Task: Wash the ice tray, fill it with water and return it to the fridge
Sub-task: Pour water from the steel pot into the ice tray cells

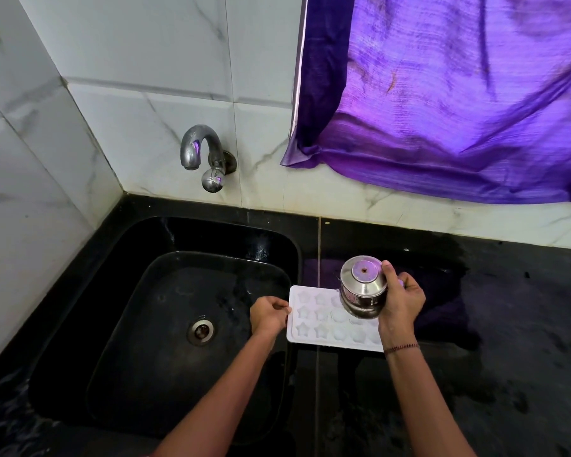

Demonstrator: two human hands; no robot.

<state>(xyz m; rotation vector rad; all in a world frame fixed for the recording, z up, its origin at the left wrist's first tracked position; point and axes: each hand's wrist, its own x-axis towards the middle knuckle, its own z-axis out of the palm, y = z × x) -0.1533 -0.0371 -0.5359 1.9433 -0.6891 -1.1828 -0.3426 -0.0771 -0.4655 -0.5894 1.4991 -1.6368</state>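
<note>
A white ice tray [314, 319] with star and round moulds lies flat on the black counter, just right of the sink. My left hand [268, 314] pinches the tray's left edge. My right hand [401, 300] grips a small steel pot [363, 286], tipped mouth-down over the tray's right moulds with its base facing me. The pot and my right hand hide the tray's right end. I cannot tell whether water is flowing from the pot.
A black sink [119, 258] with a steel drain [200, 330] fills the left. A chrome tap [198, 150] juts from the marble-tiled wall above it. A purple curtain [459, 94] hangs at top right. The black counter [508, 324] looks wet.
</note>
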